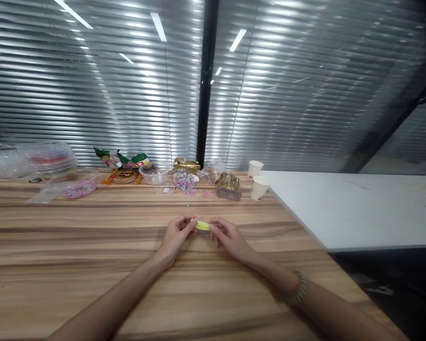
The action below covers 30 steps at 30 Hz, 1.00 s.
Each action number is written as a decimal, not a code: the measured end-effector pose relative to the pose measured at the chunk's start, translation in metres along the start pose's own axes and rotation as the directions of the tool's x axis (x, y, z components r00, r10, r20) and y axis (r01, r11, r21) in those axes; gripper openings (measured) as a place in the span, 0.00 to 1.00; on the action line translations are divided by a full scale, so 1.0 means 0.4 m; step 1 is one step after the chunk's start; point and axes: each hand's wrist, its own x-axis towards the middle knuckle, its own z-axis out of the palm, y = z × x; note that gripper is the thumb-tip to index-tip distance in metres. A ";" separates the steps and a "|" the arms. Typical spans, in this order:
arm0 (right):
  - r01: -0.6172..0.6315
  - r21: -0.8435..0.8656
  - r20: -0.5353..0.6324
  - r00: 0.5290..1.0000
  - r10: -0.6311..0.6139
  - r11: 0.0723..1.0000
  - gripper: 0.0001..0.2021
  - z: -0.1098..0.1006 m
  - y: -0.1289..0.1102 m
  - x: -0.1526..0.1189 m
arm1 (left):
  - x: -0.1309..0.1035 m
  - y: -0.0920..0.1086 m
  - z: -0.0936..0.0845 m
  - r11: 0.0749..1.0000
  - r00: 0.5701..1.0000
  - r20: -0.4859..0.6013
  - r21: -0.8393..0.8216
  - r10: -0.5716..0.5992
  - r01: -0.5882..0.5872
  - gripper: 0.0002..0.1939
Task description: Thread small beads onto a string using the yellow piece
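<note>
I watched both hands meet over the wooden table (92, 265), near its middle. The left hand (176, 235) and the right hand (226, 237) each pinched one end of a small yellow piece (202, 225), fingers curled shut around it, holding it just above the wood. I could not tell what the piece was: it was tiny in the view and the fingertips covered both its ends. Something small and pale hung or lay just under it, too blurred for me to name. A bracelet (300, 288) sat on the right wrist. Both forearms ran off the bottom edge of the picture.

Along the far edge of the table the clutter was hard to read. I made out two paper cups (257, 180), touching or nearly so, at the corner beside a white table (358, 208). Left of them stood a gold packet (228, 185), then a heap of coloured clips (184, 182) with a few strays scattered on the wood in front. A clear bowl (154, 174) stood near them, and green snack bags (128, 160) lay behind. Further left, a clear tub (77, 184) held pink bits I could not identify, and stacked clear lids (49, 158) were smeared by the lens. The blinds (92, 94) behind glared with ceiling-light reflections.
</note>
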 end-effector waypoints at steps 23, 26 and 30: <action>0.007 -0.050 0.024 1.000 -0.006 0.999 0.13 0.000 -0.013 -0.001 | -0.001 0.006 0.002 0.999 1.000 0.010 0.048 -0.002 0.002 0.16; 0.007 -0.055 0.027 1.000 -0.005 0.998 0.13 0.000 -0.014 0.000 | -0.001 0.004 0.002 0.999 1.000 0.018 0.054 -0.001 0.000 0.16; 0.008 -0.056 0.038 0.999 -0.006 0.998 0.13 -0.001 -0.019 -0.002 | 0.000 0.004 0.001 0.998 1.000 0.023 0.067 -0.001 -0.001 0.16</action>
